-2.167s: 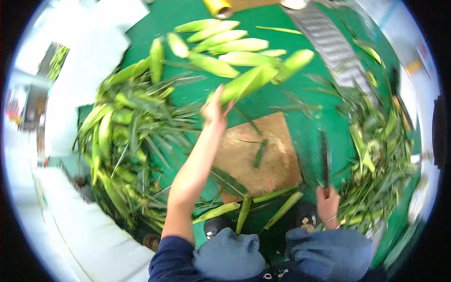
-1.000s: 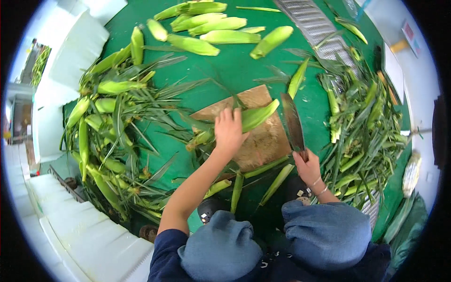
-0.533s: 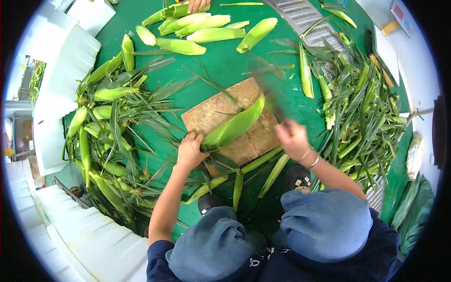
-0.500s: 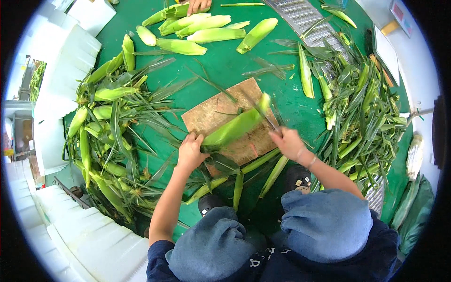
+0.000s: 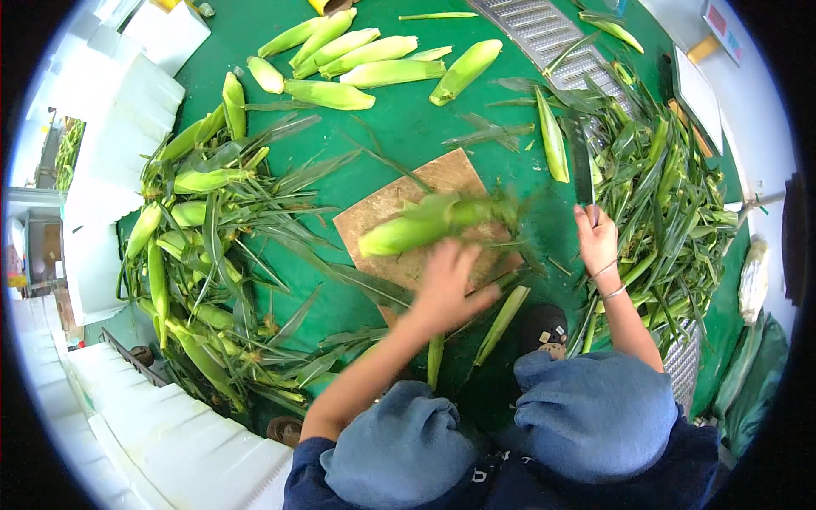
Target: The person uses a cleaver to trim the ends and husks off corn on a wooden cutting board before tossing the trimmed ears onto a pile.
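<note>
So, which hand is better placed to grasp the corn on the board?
Probably the left hand: though blurred, it looks unoccupied, close beside the corn. The right hand grips a knife, to the right of the board.

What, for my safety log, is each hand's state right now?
Left hand: open, blurred, near the corn; contact cannot be told.
Right hand: closed, holding the knife.

Metal knife (image 5: 581, 166), wooden board (image 5: 455, 174) (matt)
</note>
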`<control>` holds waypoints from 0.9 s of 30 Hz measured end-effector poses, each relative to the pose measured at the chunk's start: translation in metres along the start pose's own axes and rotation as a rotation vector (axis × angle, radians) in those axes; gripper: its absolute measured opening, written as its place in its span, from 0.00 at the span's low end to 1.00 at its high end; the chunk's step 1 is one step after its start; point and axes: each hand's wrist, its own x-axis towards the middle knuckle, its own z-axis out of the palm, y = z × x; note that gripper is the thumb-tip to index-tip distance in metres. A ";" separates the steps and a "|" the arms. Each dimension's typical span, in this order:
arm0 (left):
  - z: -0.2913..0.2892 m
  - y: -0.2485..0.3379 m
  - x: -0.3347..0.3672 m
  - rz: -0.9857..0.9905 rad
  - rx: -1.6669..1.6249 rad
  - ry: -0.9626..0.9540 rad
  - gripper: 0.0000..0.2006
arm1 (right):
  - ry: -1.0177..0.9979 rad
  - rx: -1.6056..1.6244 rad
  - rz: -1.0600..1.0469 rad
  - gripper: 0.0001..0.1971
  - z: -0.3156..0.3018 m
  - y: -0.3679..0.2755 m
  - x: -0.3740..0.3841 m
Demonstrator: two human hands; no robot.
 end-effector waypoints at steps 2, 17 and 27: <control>-0.015 -0.039 0.041 -0.113 0.387 0.018 0.33 | -0.070 0.159 -0.042 0.21 -0.005 -0.020 -0.004; -0.050 -0.052 0.024 -0.471 0.458 -0.506 0.32 | -0.474 0.077 -0.152 0.17 0.069 -0.036 -0.068; -0.027 0.000 -0.006 -1.237 -1.757 0.100 0.24 | -0.204 0.353 -0.133 0.14 0.029 -0.120 -0.046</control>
